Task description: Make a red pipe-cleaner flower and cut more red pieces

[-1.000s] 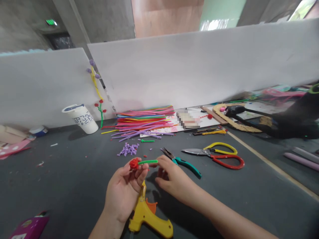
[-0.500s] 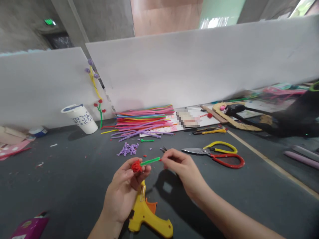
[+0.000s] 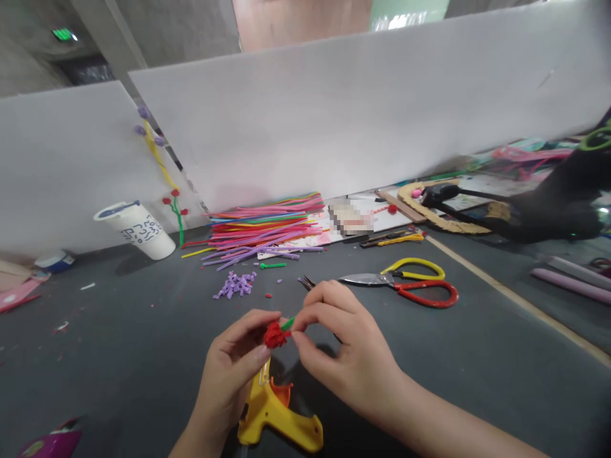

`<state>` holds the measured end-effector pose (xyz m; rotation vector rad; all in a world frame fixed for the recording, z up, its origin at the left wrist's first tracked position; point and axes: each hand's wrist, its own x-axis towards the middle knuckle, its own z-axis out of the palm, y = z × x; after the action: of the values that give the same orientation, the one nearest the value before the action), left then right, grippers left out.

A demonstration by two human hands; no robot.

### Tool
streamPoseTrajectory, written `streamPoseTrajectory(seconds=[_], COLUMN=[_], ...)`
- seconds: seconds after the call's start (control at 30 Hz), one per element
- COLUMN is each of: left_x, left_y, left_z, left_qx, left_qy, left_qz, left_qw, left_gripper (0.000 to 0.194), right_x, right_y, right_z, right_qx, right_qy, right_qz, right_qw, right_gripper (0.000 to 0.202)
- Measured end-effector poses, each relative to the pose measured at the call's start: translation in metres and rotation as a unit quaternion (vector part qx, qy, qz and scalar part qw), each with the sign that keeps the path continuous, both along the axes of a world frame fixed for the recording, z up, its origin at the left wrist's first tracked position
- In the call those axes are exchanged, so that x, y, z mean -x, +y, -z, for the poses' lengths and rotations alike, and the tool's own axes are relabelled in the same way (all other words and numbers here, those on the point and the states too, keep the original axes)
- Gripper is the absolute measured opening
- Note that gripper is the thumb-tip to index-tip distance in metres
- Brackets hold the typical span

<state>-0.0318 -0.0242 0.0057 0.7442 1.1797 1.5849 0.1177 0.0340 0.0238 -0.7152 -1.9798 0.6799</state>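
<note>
The left hand holds a fuzzy red flower between its thumb and fingers, and the right hand has its thumb and index finger pinched together at the flower's right side. The 2 hands are close together, with the flower between them. A green stem slants up from the flower toward the right fingertips; a bit of red also shows there, but whether it is a separate piece I cannot tell.

Below the hands lies 1 yellow glue gun with an orange trigger. The tips of 1 pair of pliers poke out beyond the right hand, which hides the rest. To that hand's right are 1 pair of scissors, with 1 yellow and 1 red handle. Beyond the left hand sit a heap of purple pieces and 1 short green stick; farther out is a bundle of colored pipe cleaners. A white cup leans well beyond the left hand, to its left.
</note>
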Motion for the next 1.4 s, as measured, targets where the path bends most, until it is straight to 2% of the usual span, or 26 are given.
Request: streamPoseTrajectory(seconds=[0.43, 1.0, 1.2, 1.4], left_x=[0.001, 0.011, 0.013, 0.010], left_y=[-0.001, -0.001, 0.000, 0.000], left_z=[0.003, 0.014, 0.018, 0.015], left_qx=[0.009, -0.044, -0.041, -0.024], left_qy=[0.026, 0.135, 0.126, 0.070], left_qz=[-0.004, 0.051, 0.052, 0.046], left_qw=[1.000, 0.989, 0.990, 0.996], left_gripper=[0.026, 0.023, 0.023, 0.023], right_x=[0.004, 0.003, 0.003, 0.001], right_y=[0.001, 0.005, 0.006, 0.007], right_z=[0.004, 0.002, 0.004, 0.004], right_qx=[-0.041, 0.106, 0.129, 0.131], right_qy=[-0.007, 0.019, 0.018, 0.026], right_qz=[0.011, -0.056, -0.068, -0.055], right_qw=[0.999, 0.993, 0.989, 0.990], right_gripper=[0.012, 0.015, 0.015, 0.013])
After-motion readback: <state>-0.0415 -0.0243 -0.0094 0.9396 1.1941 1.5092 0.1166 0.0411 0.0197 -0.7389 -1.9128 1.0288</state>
